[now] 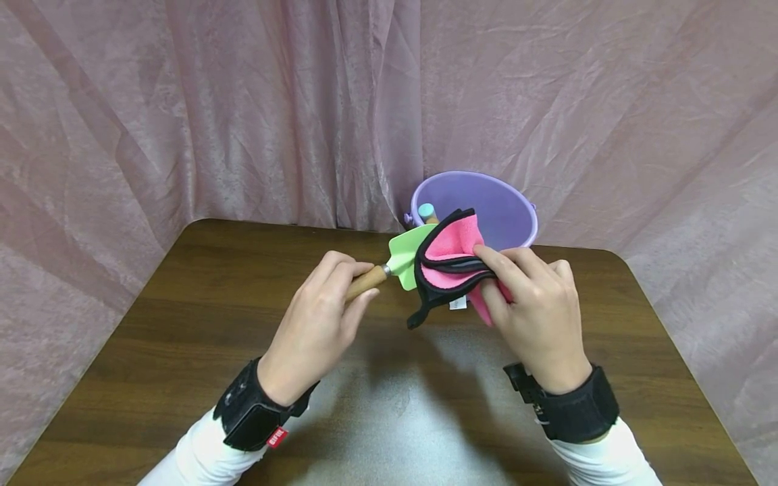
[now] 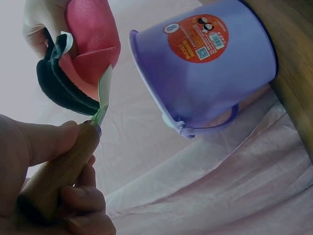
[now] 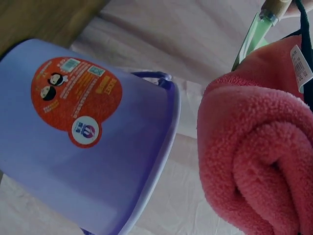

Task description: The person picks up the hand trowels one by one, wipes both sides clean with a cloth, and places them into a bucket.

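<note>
My left hand (image 1: 319, 320) grips the wooden handle of a small garden trowel (image 1: 406, 251) with a light green blade. In my right hand (image 1: 537, 310) is a folded pink cloth (image 1: 452, 239) with black edging, a black loop and a white tag, pinched between thumb and fingers. The trowel's blade touches or lies just behind the cloth; its far end is hidden by it in the head view. Both things are held up in front of a purple bucket (image 2: 210, 83). Fluffy pink folds of the cloth (image 3: 254, 147) fill the right side of the right wrist view.
The purple bucket stands at the back of the brown wooden table (image 1: 200, 324). Inside it, a rod-like thing with a light blue end (image 1: 427, 212) leans at the left rim. Behind the table hangs a pink curtain (image 1: 292, 115).
</note>
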{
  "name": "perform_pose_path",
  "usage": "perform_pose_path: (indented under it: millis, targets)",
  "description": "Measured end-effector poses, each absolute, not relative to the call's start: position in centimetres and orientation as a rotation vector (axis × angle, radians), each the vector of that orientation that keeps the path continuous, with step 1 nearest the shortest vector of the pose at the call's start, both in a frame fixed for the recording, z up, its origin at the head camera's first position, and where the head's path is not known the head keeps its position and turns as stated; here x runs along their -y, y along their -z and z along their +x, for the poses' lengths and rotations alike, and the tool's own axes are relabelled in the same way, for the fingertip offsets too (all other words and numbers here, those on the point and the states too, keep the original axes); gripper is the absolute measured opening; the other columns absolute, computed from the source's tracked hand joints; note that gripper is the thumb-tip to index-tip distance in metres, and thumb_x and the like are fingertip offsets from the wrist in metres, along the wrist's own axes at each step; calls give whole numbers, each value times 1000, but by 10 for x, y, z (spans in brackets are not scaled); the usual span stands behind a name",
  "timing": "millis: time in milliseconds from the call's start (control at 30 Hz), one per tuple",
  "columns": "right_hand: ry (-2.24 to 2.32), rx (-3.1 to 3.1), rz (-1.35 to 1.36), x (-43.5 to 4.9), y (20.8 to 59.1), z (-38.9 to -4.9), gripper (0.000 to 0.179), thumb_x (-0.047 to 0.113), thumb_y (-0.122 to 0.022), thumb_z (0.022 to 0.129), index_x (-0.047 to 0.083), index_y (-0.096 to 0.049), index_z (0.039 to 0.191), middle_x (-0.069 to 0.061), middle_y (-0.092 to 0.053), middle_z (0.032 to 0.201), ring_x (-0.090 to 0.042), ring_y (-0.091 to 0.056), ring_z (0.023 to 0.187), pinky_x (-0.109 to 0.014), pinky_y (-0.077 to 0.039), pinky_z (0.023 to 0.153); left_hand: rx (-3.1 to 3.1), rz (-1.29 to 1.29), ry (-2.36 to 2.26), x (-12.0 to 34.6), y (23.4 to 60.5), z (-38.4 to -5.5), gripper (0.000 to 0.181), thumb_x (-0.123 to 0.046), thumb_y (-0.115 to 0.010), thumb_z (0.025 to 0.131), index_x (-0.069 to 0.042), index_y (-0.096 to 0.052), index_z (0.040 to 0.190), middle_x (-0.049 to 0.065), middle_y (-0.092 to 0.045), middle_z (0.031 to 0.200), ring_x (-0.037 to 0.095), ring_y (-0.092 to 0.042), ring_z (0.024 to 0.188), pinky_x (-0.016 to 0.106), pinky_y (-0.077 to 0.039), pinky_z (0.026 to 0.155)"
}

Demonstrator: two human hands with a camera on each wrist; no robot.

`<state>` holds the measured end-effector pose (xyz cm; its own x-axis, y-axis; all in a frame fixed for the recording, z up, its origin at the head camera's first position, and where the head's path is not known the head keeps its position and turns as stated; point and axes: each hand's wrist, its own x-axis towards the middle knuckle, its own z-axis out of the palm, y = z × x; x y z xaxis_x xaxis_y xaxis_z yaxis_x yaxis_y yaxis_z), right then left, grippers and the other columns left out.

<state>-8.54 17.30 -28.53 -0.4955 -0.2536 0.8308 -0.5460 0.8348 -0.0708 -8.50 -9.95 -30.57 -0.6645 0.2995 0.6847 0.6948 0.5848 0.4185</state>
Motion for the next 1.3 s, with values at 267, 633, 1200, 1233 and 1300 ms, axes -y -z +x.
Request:
perform_pose_path:
  millis: [267,633,1200,1233,1300]
  targets:
    - [-433,2114,644,-167,288,-83,35,7,-60,83,13,-76,114,-5,-69,89,-21,-62,70,-40,-29,57,2246,-760,948,100,305,-86,28,-11,-72,91,-1,-64,115,4,-58,105,13,-56,88,29,-48,78]
    - [-471,2103,747,-156,290,-79,34,7,-59,84,13,-76,113,-3,-69,89,-18,-64,74,-38,-28,58,2245,-719,961,101,305,-86,27,-12,-72,91,-1,-65,115,4,-57,103,14,-57,88,31,-49,77]
    - [-512,2019,884,-147,283,-74,39,2,-51,84,12,-75,114,-4,-70,94,-19,-61,74,-37,-28,61,2269,-649,1035,104,307,-88,25,-19,-71,92,-3,-67,111,2,-59,99,12,-54,77,29,-47,64]
    - [-516,2008,890,-147,282,-74,39,2,-51,84,12,-75,114,-3,-70,94,-19,-62,74,-37,-28,61,2278,-645,1044,104,307,-88,25,-19,-71,92,-4,-67,111,1,-60,98,12,-54,76,28,-47,64]
    - [-522,1988,905,-146,281,-73,39,2,-51,85,12,-75,115,-4,-70,95,-20,-62,74,-37,-28,61,2298,-641,1072,104,307,-88,24,-20,-71,93,-4,-68,111,0,-60,98,11,-53,75,27,-47,63]
